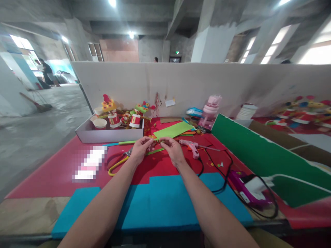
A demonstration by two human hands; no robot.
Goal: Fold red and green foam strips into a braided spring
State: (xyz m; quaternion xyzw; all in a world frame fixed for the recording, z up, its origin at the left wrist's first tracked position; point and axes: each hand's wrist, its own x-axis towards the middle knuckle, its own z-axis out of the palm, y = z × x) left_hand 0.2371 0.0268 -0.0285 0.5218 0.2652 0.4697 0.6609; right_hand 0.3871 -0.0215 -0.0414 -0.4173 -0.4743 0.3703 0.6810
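Observation:
Between my two hands, over the middle of the red table, is a short accordion-folded paper strip (158, 140) in yellow-green and a dark colour. My left hand (141, 148) pinches its left end. Fingers of my right hand (172, 148) are closed on its right end. Just right of that hand lies a pink hot glue gun (192, 146). Scissors with yellow handles (113, 169) rest left of my left hand. Beyond the hands lie light green paper sheets (173, 130). Fingertips hide part of the strip.
A white box (108, 136) at the back left holds paper cups and paper-craft figures. Blue sheets (165, 203) cover the near edge. A green board (258, 165) stands at right, beside a purple power strip (248, 193) with loose cables. A pink bottle (210, 110) stands by the partition (124, 82).

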